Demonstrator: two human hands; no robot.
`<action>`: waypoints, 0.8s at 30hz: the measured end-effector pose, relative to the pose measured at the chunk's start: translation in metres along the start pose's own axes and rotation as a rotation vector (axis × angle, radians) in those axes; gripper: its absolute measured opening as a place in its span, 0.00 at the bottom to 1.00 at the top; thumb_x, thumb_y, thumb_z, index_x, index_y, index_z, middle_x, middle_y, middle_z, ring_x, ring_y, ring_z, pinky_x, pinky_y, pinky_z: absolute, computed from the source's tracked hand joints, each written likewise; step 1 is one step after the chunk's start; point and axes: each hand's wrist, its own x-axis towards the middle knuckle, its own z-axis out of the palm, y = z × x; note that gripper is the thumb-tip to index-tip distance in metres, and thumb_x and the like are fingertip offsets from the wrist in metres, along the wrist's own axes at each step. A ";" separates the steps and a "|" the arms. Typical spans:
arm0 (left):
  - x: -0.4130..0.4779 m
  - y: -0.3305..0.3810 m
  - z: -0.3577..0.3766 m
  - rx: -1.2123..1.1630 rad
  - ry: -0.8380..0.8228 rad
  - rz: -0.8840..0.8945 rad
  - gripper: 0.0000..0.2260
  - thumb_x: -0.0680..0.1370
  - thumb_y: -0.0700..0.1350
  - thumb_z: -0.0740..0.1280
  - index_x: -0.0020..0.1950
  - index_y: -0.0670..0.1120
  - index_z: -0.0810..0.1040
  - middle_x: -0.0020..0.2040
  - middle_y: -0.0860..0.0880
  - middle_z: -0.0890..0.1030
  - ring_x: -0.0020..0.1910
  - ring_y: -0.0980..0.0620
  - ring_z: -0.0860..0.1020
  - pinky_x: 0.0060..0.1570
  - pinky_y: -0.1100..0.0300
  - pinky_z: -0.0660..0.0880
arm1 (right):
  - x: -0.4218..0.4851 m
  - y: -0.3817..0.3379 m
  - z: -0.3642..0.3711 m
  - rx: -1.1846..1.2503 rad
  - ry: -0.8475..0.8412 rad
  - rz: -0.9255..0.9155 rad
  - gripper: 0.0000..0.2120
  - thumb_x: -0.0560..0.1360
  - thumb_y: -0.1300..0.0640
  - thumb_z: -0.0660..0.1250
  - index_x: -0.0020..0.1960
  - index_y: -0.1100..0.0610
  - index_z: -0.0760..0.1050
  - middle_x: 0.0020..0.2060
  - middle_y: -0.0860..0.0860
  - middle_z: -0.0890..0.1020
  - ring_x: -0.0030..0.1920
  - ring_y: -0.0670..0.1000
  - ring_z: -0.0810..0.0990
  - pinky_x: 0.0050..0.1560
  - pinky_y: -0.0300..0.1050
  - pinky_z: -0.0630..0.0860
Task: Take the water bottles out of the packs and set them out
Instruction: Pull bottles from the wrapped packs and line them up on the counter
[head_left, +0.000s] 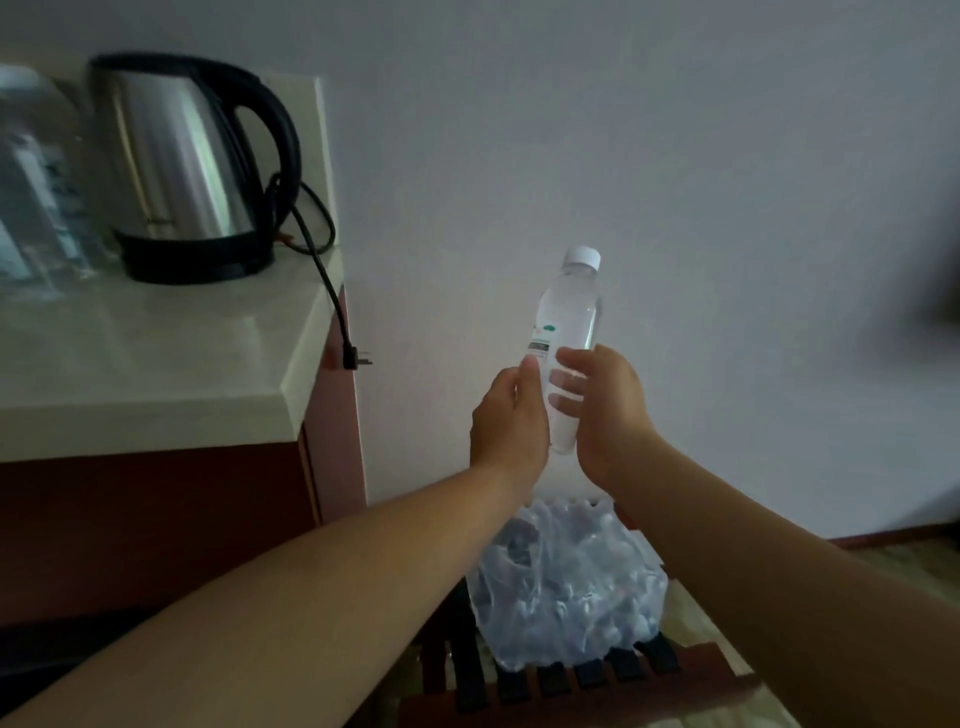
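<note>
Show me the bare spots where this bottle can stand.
The countertop front, between the kettle base and the near edge, left of the cord, is bare. The back is crowded: kettle and blurred clear bottles.

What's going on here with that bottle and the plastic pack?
A person holds one clear water bottle, cap up and slightly tilted, in the air with both hands. The left hand and right hand grip its lower half. Below them, a plastic-wrapped pack of bottles sits on a dark slatted rack. To the left, a steel kettle stands on a pale counter, and its plug hangs loose over the edge. The bottle is not yet set down.
</note>
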 end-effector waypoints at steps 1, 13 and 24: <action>-0.005 0.006 -0.001 -0.014 -0.002 0.018 0.15 0.81 0.58 0.50 0.60 0.55 0.70 0.54 0.52 0.77 0.50 0.48 0.79 0.52 0.47 0.79 | -0.006 -0.007 0.000 -0.008 -0.022 -0.031 0.13 0.75 0.60 0.64 0.60 0.58 0.73 0.47 0.55 0.79 0.42 0.53 0.78 0.27 0.41 0.75; -0.075 0.064 -0.055 -0.222 0.037 0.027 0.17 0.80 0.60 0.53 0.58 0.54 0.77 0.50 0.48 0.83 0.46 0.47 0.82 0.43 0.49 0.81 | -0.094 -0.056 0.018 -0.108 -0.266 -0.208 0.12 0.68 0.65 0.71 0.52 0.61 0.78 0.44 0.57 0.84 0.45 0.57 0.84 0.47 0.53 0.81; -0.125 0.101 -0.181 -0.217 0.156 0.143 0.13 0.80 0.59 0.55 0.52 0.59 0.78 0.44 0.51 0.83 0.39 0.52 0.83 0.30 0.59 0.78 | -0.180 -0.051 0.126 -0.160 -0.368 -0.305 0.16 0.67 0.62 0.73 0.54 0.59 0.77 0.43 0.54 0.84 0.42 0.52 0.84 0.38 0.46 0.79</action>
